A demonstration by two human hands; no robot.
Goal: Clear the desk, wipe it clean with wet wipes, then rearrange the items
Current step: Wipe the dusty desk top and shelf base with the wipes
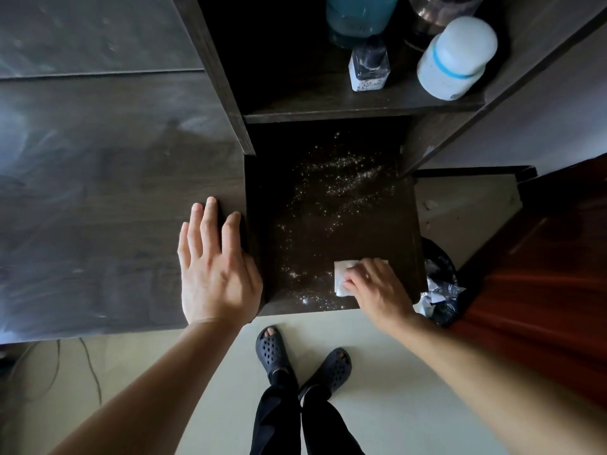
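A dark wooden desk (pixel 98 192) fills the left of the view, streaked with wipe marks. Beside it is a lower dark shelf surface (pixel 371 224) sprinkled with pale dust or crumbs. My right hand (pixel 377 290) presses a folded white wet wipe (pixel 343 274) onto the near right part of that surface. My left hand (pixel 213 264) lies flat, fingers spread, on the desk's right edge and holds nothing.
On the upper shelf (pixel 328 106) stand a white bottle with a blue band (pixel 456 60), a small dark bottle (pixel 369 65), a teal container (pixel 358 18) and a dark jar (pixel 433 14). A black-lined bin with crumpled waste (pixel 441 290) sits right of the shelf. My sandalled feet (pixel 302 359) stand below.
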